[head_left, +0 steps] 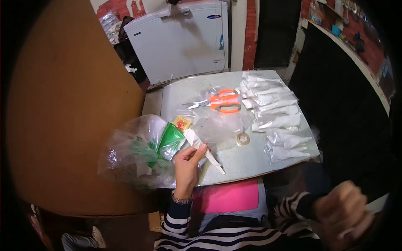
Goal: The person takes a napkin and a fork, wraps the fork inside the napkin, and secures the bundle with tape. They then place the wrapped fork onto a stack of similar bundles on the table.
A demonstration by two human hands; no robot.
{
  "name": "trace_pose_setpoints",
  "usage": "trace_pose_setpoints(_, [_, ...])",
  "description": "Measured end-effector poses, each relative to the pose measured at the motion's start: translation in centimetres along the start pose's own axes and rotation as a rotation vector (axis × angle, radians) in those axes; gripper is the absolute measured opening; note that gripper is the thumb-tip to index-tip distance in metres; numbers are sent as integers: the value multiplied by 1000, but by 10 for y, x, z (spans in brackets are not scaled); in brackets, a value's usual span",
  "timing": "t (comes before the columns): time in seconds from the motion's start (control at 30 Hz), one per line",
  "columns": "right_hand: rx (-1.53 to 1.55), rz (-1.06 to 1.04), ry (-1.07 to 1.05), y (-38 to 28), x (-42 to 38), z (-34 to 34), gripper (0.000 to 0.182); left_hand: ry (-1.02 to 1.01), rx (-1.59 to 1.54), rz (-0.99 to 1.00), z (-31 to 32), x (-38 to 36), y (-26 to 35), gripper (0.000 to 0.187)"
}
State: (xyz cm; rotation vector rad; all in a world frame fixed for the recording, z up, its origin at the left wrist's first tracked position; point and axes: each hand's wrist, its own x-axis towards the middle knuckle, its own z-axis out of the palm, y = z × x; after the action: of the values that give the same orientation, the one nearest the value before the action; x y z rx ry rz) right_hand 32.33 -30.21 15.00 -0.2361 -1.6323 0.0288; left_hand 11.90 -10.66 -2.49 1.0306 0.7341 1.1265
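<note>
Head view: white cone (pixel 203 149) (filled) in left hand (pixel 187 167).

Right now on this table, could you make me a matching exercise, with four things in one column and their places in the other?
Things:
1. scissors
2. tape roll
3. white cone
4. row of filled bags

Places:
A. in the left hand
B. along the table's right side
C. far middle of the table
D. near the middle, right of the clear plastic

Pairs: 1-C, 2-D, 3-A, 4-B
</note>
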Motion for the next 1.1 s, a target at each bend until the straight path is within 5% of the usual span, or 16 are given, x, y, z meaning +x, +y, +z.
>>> trace_pose_setpoints(0.03, [40,248,-344,-4,2,-11,16,-7,-4,2,-1,1,2,16])
trace_pose_setpoints(0.1, [727,110,-768,19,-7,-11,17,2,-53,12,2,0,-3,15])
trace_pose_setpoints(0.13, [835,155,-1004,30,-3,-8,18,-7,39,-17,0,1,-3,16])
trace_pose_setpoints(0.27, [268,466,-1353,75,-17,-8,19,-34,-64,-5,4,-1,1,19])
trace_pose_setpoints(0.47, [-122,567,-1457,121,-51,-5,20,-33,6,-1,2,-1,0,20])
trace_pose_setpoints(1.1, [-263,595,-1464,121,-57,-11,27,-83,32,20,0,2,-1,20])
